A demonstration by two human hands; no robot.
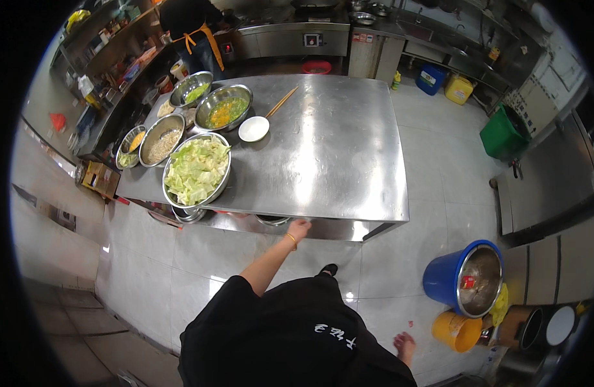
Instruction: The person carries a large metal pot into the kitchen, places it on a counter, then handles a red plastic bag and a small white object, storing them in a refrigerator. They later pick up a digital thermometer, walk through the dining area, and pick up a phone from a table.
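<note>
My left hand (299, 228) is at the near edge of the steel table (323, 155), its fingers loosely curled and nothing visible in them. Low at the right, beside my body, hangs my right hand (405, 347), its fingers slightly apart and holding nothing. On the table's left part stands a steel bowl of chopped cabbage (197, 169). Behind it are a bowl with a yellow and green mix (226, 111), a bowl of pale shreds (160, 145) and a bowl of cut greens (195, 92). A small white bowl (254, 129) and chopsticks (283, 102) lie to their right.
A blue bucket topped by a steel basin (458, 277) and a yellow bucket (457, 332) stand on the floor at the right. Farther off are a green bin (503, 133) and a yellow jug (459, 89). A person in an orange apron (197, 39) works at the back counter.
</note>
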